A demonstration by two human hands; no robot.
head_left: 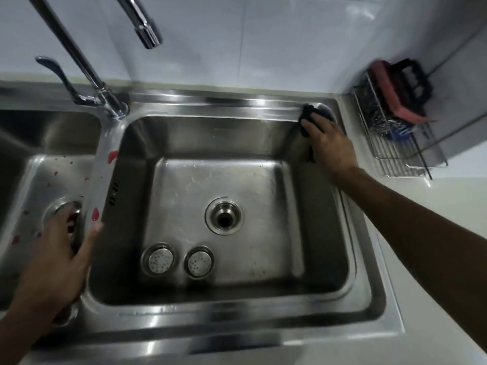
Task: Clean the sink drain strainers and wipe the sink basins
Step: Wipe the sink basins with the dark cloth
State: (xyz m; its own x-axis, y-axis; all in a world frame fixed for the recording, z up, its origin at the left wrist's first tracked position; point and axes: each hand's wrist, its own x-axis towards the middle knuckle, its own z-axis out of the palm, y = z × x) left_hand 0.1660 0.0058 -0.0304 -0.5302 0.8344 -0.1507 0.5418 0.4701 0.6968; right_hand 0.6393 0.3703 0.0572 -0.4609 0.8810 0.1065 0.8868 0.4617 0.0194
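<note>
right hand (329, 143) flat on dark cloth (307, 114), fingers straight, pressing it on far right corner of right basin (237, 180). left hand (60, 248) spread, holding nothing, resting on divider (105, 185). strainers (160, 259) out, side by side on right basin floor near front; look clean. drain (224, 216) open. left basin (44, 180) dotted with red scraps (112, 156), likely unwiped. left: finish wipe, left basin, refit strainers.

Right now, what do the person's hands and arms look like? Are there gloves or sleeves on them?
No gloves: the left hand and the right hand are both bare. No sleeves show either; the left forearm and the right forearm are uncovered as far as the picture reaches. I can see no ring, watch or bracelet.
</note>
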